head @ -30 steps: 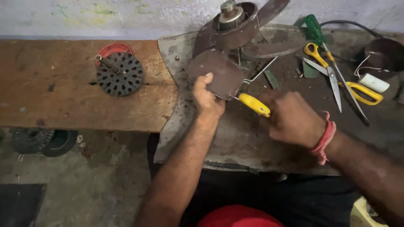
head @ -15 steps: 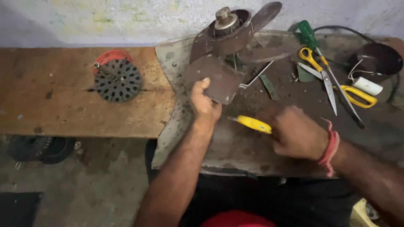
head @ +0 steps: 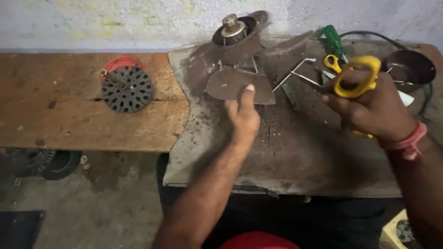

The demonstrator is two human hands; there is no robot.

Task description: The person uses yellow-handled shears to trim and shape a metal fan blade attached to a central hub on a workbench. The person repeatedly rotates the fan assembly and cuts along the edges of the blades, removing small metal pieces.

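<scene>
A brown fan assembly with a metal hub (head: 234, 33) lies on a dirty grey worktop (head: 295, 157). My left hand (head: 243, 119) pinches the near edge of one brown fan blade (head: 233, 83), thumb on top. To the right, my right hand (head: 371, 110) is raised over the worktop, closed around yellow-handled scissors (head: 357, 76) whose big loop sticks up above the fingers. A bit of yellow handle also shows under that hand. A red band circles the right wrist.
A black perforated round motor part (head: 127, 88) with a red ring sits on the wooden bench (head: 55, 115) at left. A green-handled screwdriver (head: 333, 39), a bent metal rod (head: 295, 71), a dark bowl (head: 410, 68) and a black cable lie at back right. Round parts (head: 41, 162) rest on the floor.
My right hand has lifted from the worktop's middle toward the back right and now has the yellow scissors loop in it. My left hand stays on the blade.
</scene>
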